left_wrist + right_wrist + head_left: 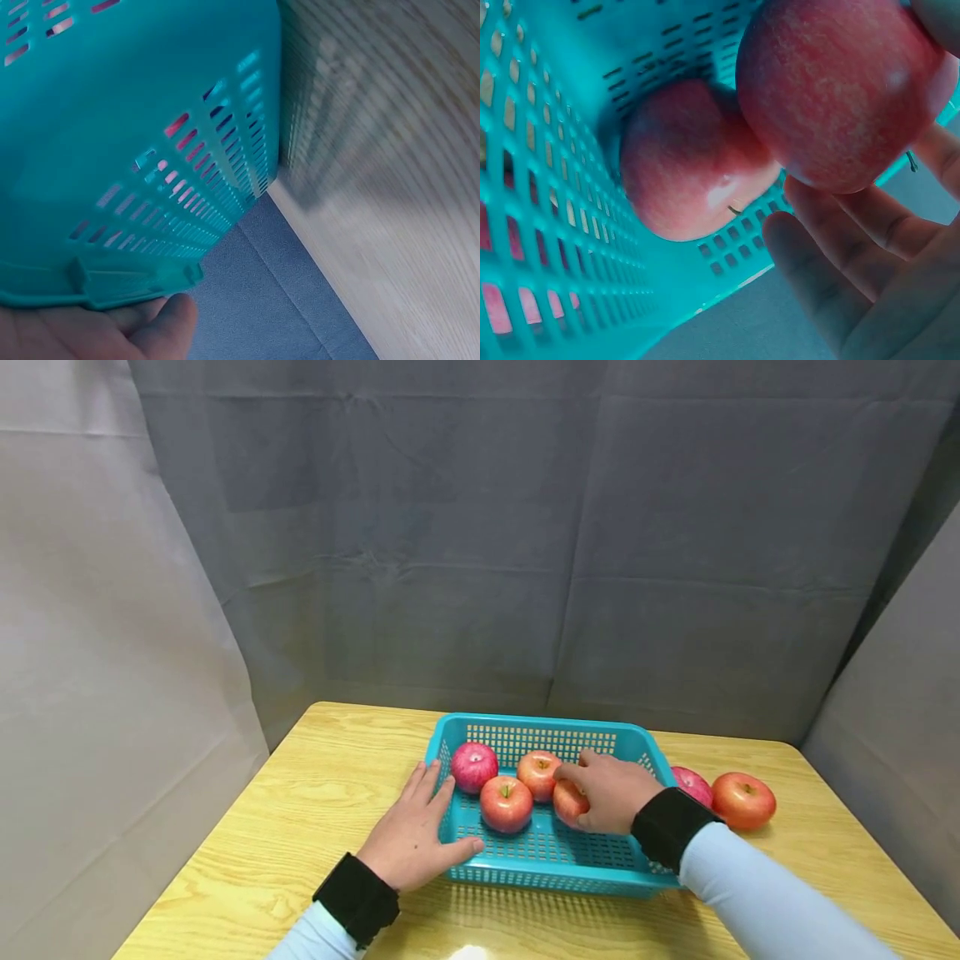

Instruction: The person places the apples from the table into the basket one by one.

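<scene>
A turquoise plastic basket [551, 873] sits on the table with several apples inside. My right hand [617, 789] reaches over its right side and grips an apple [568, 802], thumb on one side and fingers on the other. In the right wrist view the held apple [840, 90] is close to another apple [694, 165] against the basket wall. My left hand [416, 837] rests with fairly straight, spread fingers at the basket's left rim. Inside, a darker pink apple [474, 767] lies near two orange-red apples, one in front [506, 805] and one behind [537, 774].
Right of the basket, a pink apple [692, 784] and a larger orange-red apple [744, 801] lie on the wooden table [300, 827]. A dark grey cloth [465, 543] hangs behind the table, with pale cloth [112, 610] on the left side.
</scene>
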Demonstrator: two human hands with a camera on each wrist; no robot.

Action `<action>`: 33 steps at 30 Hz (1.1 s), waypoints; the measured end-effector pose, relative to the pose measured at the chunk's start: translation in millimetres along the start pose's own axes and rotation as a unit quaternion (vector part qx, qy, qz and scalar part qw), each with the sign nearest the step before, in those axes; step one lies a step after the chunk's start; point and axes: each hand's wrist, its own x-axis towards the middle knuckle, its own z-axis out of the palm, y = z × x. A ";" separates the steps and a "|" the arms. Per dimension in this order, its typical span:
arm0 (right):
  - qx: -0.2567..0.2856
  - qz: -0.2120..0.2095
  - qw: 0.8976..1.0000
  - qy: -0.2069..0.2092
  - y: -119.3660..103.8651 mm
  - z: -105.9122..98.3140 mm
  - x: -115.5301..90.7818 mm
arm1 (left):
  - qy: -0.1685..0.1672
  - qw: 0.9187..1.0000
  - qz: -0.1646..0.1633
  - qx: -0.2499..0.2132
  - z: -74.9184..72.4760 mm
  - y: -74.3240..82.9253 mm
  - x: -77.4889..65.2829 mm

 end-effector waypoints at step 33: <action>-0.020 -0.036 0.999 0.018 4.9 20.6 -2.5 | -0.007 1.000 0.000 -0.014 1.3 -2.7 0.2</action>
